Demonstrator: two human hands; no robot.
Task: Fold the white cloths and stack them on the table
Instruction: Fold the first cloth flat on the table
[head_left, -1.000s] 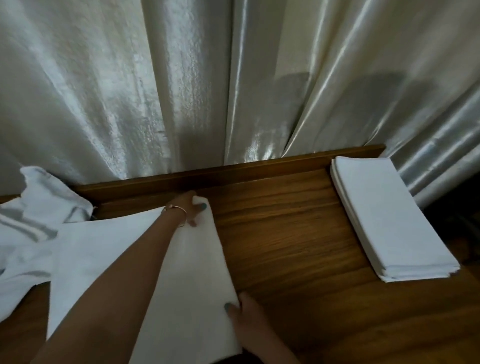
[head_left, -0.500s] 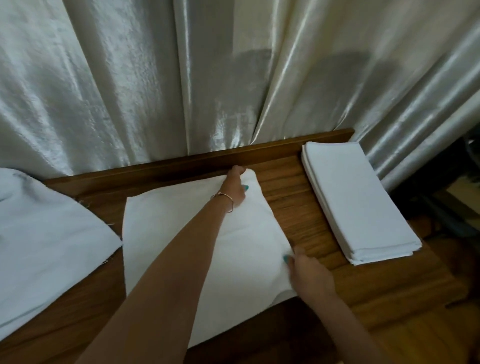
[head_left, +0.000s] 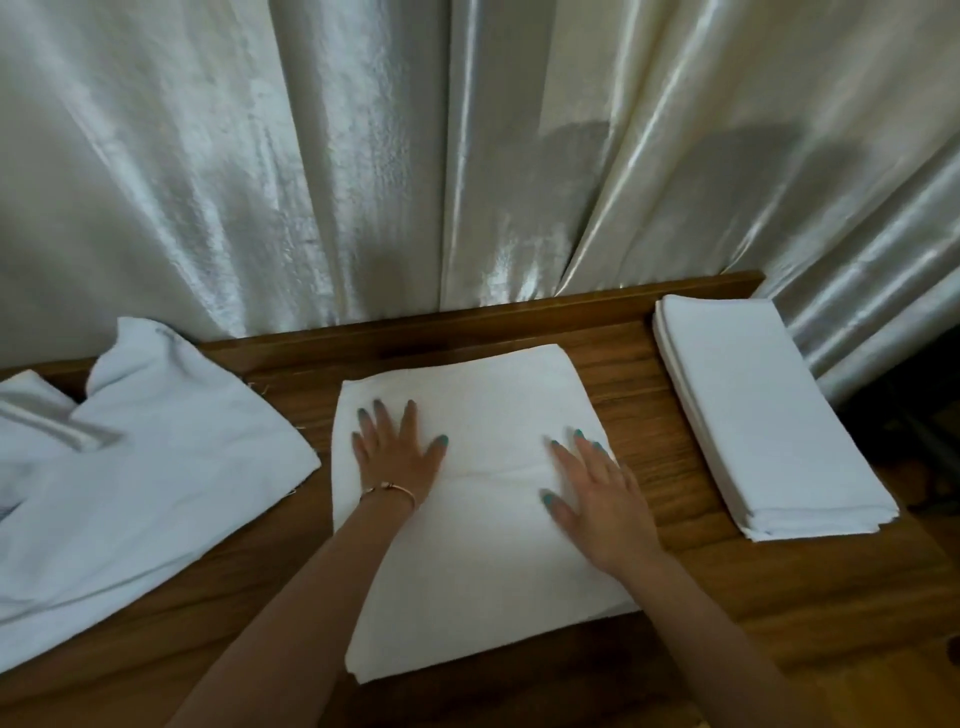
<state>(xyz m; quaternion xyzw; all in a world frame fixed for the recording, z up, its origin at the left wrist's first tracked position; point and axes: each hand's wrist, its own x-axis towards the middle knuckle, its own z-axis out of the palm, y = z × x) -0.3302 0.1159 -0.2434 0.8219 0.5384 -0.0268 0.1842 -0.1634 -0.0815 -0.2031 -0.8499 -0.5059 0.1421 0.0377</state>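
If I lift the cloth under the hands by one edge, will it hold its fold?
Probably not. The cloth lies thin and limp, so it would likely droop and unfold. The smooth wooden table suggests it would slide easily if pushed.

No readable text, labels, brands or nos. anywhere in view: cloths, table, curtain etc. all look plain, nothing printed.

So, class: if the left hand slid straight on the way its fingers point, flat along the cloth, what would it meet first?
The left hand points away from the person. It would cross the cloth, then probably meet the table's raised back edge, with the curtain beyond.
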